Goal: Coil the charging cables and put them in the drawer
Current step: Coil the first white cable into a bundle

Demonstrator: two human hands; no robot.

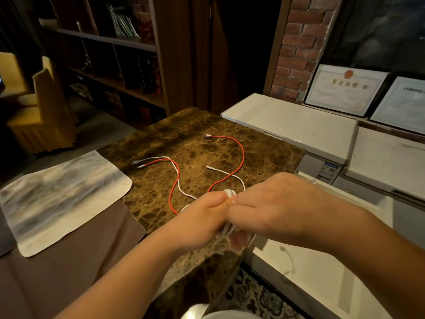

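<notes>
Holding a white cable (230, 193) in a small bundle, your left hand (202, 223) and right hand (273, 203) meet knuckle to knuckle over the near edge of the marble counter (197, 130). Both have fingers curled round the white loops, which show above and below your fists.

From that bundle a white tail runs to the far right and ends in a plug lying on the stone. If you pull the next turn in fast, that plug could whip across the surface or snag, so feed it in slowly.

A red cable (239, 155) snakes across the counter and passes close to the bundle on its far side. A second white strand lies crossed with the red one farther left, and two plugs rest side by side on the far left. I cannot tell whether that strand belongs to the cable you hold. If it does, tightening the coil could drag the red one along and tangle both, so part them first.

Your grip sits right over the counter's near edge; loosen either hand and the loops would likely spring apart and drop to the patterned floor (257, 295).

No drawer is plainly visible, though white cabinets (299, 125) stand to the right. A cloth (57, 199) lies on the left, well apart from the cables.
</notes>
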